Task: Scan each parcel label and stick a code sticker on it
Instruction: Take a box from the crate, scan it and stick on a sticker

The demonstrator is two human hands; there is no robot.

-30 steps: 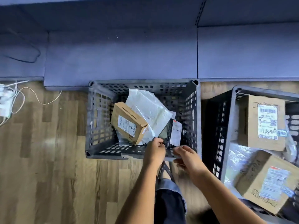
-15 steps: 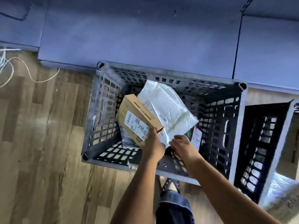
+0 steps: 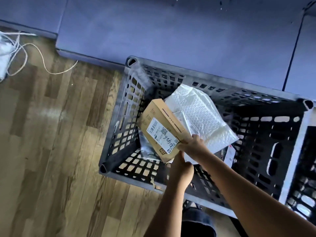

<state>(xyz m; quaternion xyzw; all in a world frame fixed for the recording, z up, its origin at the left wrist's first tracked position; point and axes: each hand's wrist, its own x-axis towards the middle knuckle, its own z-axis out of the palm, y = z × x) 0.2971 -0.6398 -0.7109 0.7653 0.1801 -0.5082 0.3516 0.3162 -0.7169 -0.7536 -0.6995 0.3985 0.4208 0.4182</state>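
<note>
A small cardboard box (image 3: pixel 158 115) with a white shipping label (image 3: pixel 162 134) sits tilted inside the grey slatted crate (image 3: pixel 119 134). My right hand (image 3: pixel 194 147) grips the box's near right corner, next to the label. My left hand (image 3: pixel 182 167) holds the box's lower corner from beneath, thumb up against its edge. A white bubble mailer (image 3: pixel 203 113) lies behind the box. A dark parcel with a white label (image 3: pixel 229 154) shows to the right of my right wrist. A silvery bag (image 3: pixel 147 150) lies under the box.
A second dark crate (image 3: pixel 304 185) stands against the first at the right edge. White cables (image 3: pixel 34 53) trail over the wooden floor at the far left. A blue-grey padded surface (image 3: pixel 171 31) runs along the back. My knee (image 3: pixel 198 224) is below the crate.
Both hands moved from the crate's near rim into the crate and took hold of the cardboard box. The view swung left and closer, so the right crate's parcels left the frame.
</note>
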